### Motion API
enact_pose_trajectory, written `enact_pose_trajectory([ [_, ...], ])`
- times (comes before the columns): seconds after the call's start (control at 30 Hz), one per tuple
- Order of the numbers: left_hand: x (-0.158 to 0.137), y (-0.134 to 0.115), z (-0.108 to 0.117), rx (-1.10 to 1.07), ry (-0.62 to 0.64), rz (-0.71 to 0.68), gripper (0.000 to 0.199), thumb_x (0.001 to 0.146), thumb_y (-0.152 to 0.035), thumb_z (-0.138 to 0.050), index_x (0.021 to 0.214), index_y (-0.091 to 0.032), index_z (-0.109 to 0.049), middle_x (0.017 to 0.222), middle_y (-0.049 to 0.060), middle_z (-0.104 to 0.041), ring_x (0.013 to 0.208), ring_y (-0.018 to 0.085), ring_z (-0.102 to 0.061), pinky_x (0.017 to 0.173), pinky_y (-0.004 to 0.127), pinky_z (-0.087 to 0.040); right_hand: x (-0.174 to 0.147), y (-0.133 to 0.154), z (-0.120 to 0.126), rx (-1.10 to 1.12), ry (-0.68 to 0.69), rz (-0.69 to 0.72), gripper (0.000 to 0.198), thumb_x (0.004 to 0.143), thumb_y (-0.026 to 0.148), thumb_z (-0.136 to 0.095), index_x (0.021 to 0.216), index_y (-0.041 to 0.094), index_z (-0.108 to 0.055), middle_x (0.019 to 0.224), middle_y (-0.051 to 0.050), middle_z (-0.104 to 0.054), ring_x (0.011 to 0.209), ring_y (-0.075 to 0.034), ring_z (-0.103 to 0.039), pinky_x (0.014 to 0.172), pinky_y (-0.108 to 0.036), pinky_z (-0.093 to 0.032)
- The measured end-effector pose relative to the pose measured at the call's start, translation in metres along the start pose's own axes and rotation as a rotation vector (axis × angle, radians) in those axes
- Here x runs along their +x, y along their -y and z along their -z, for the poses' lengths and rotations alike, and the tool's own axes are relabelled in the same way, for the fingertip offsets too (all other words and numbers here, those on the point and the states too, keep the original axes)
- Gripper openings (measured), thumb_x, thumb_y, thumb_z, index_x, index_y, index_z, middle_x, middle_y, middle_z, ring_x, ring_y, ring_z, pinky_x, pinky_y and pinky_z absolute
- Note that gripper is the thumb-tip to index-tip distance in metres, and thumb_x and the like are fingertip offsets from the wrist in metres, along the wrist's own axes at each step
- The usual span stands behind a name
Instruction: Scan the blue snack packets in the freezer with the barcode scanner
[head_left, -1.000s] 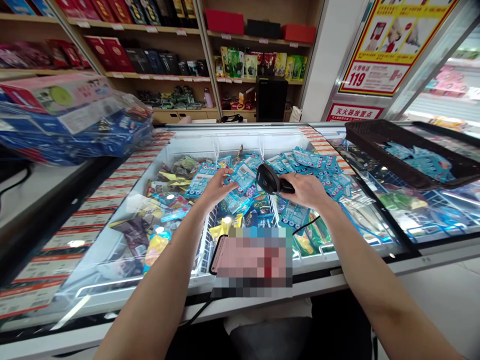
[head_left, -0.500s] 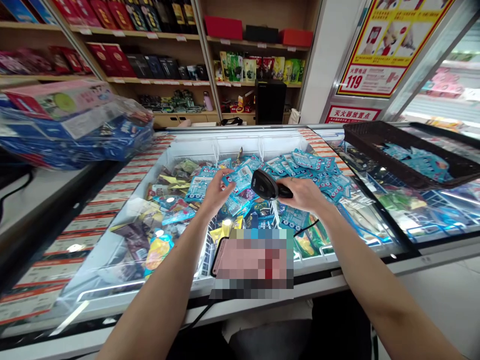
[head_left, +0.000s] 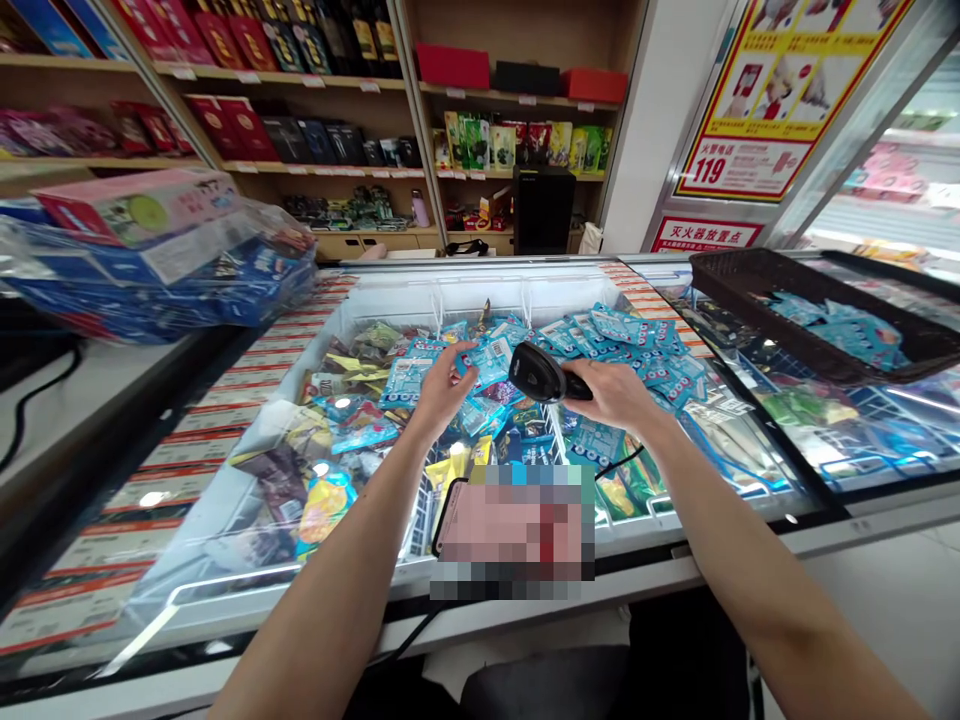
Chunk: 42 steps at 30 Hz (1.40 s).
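Note:
My left hand (head_left: 445, 388) pinches the left edge of a light blue packet (head_left: 493, 362), whose barcode side faces up. My right hand (head_left: 616, 396) is wrapped round the handle of a black barcode scanner (head_left: 538, 374). The scanner's head points left and hangs beside the packet's right end. Under both hands is a chest freezer (head_left: 397, 292) with a glass top, and piles of similar blue packets (head_left: 626, 328) lie at its middle and right. The scanner's cable trails down from my right hand.
A phone (head_left: 450, 515), mostly blurred out, lies on the freezer's near edge. A brown basket (head_left: 795, 350) with blue packets stands at the right. Plastic-wrapped boxes (head_left: 150, 250) sit at the left. Shelves (head_left: 322, 165) of boxed goods line the back.
The whole view has shifted slightly. My hands keep hold of the packet and the scanner, in nearly the same places relative to each other.

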<state>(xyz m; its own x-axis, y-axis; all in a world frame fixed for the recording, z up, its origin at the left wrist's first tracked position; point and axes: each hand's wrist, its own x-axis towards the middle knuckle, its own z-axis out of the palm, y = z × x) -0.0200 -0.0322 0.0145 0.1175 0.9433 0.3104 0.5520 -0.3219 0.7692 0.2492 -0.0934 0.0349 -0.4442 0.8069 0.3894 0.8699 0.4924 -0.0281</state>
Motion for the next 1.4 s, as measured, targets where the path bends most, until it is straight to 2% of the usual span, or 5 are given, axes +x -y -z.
enact_pose_trajectory([
  [0.2,-0.001,-0.003,0.001,0.008,0.004,-0.021,0.043,0.078,-0.034,-0.048,0.121,-0.025,-0.052,0.07,-0.001,-0.047,0.061,0.013,-0.039,0.062,0.027,-0.037,0.001,0.002,-0.005,-0.003,0.022,0.021,0.037,0.083,0.041,-0.054,0.114,0.021,-0.053,0.095,-0.004,-0.068,0.081,-0.018,-0.063,0.064,-0.027,-0.04],
  [0.47,0.0,0.002,0.0,0.029,0.014,-0.063,0.042,0.081,-0.038,-0.047,0.122,-0.027,-0.051,0.067,-0.002,-0.038,0.058,0.012,-0.035,0.056,0.025,-0.031,0.002,0.001,-0.004,-0.012,0.042,0.02,0.038,0.083,0.041,-0.055,0.115,0.021,-0.052,0.097,-0.004,-0.068,0.082,-0.019,-0.063,0.064,-0.026,-0.039],
  [0.97,0.0,0.005,0.0,0.085,0.008,-0.035,0.045,0.081,-0.039,-0.046,0.124,-0.027,-0.049,0.066,-0.002,-0.042,0.059,0.013,-0.042,0.058,0.026,-0.035,0.001,0.001,-0.003,-0.013,0.027,0.018,0.038,0.083,0.042,-0.054,0.115,0.02,-0.052,0.097,-0.005,-0.068,0.082,-0.019,-0.063,0.065,-0.027,-0.04],
  [1.2,0.007,0.016,0.001,0.269,-0.149,-0.012,0.045,0.08,-0.032,-0.044,0.124,-0.022,-0.048,0.091,0.006,-0.06,0.077,0.02,-0.054,0.077,0.033,-0.043,-0.001,-0.003,-0.005,-0.013,-0.013,0.02,0.038,0.083,0.041,-0.054,0.115,0.02,-0.053,0.097,-0.005,-0.068,0.081,-0.019,-0.064,0.064,-0.026,-0.041],
  [1.4,0.01,0.037,0.017,0.452,-0.349,0.057,0.047,0.079,-0.032,-0.046,0.123,-0.016,-0.05,0.11,0.013,-0.054,0.104,0.027,-0.05,0.093,0.039,-0.039,-0.003,-0.01,-0.004,-0.039,-0.039,-0.036,0.037,0.084,0.043,-0.052,0.114,0.021,-0.054,0.094,-0.005,-0.068,0.079,-0.019,-0.064,0.064,-0.027,-0.041],
])
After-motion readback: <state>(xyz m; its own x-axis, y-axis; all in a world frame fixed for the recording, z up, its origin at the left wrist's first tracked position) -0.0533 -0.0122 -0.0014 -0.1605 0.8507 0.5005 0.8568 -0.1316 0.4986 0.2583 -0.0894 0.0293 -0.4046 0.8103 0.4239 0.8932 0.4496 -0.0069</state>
